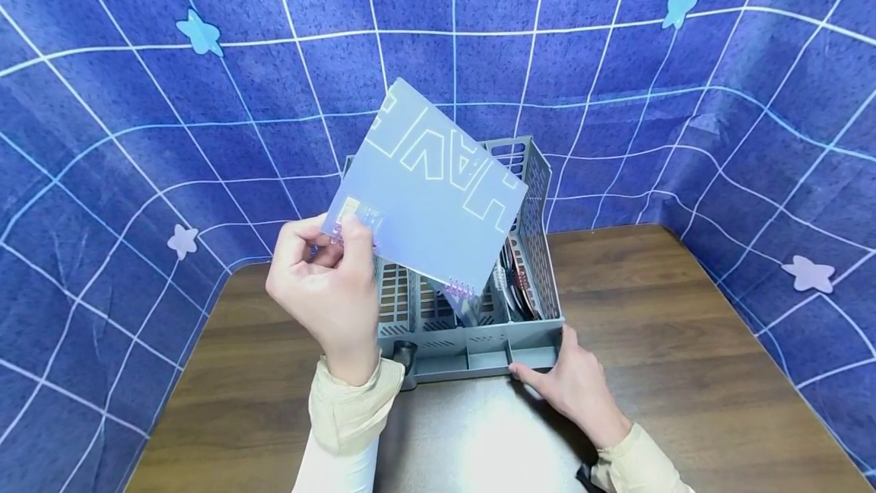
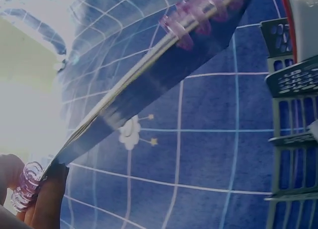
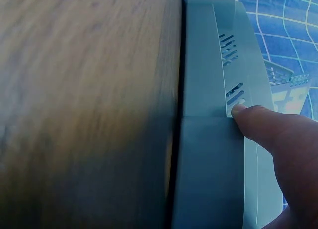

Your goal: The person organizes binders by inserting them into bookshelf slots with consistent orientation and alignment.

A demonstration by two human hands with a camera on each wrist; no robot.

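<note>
My left hand (image 1: 328, 287) pinches a blue spiral notebook (image 1: 424, 196) by one corner, between thumb and fingers, beside its purple rings. The notebook is tilted in the air over a grey desk file organizer (image 1: 438, 342), hiding much of its middle. White outlined letters run along its cover. Seen edge-on in the left wrist view, the notebook (image 2: 114, 107) shows thin pages and a second set of rings. My right hand (image 1: 575, 379) grips the organizer's front right corner, the thumb (image 3: 268, 124) on the front tray and the other fingers mostly hidden along its side.
Several thin spiral-bound books (image 1: 518, 284) stand in the organizer's right slot. A black object (image 1: 405, 354) sits at its front left. The brown wooden table (image 1: 630, 310) extends on both sides, and a blue checked curtain (image 1: 274, 97) surrounds it at the back.
</note>
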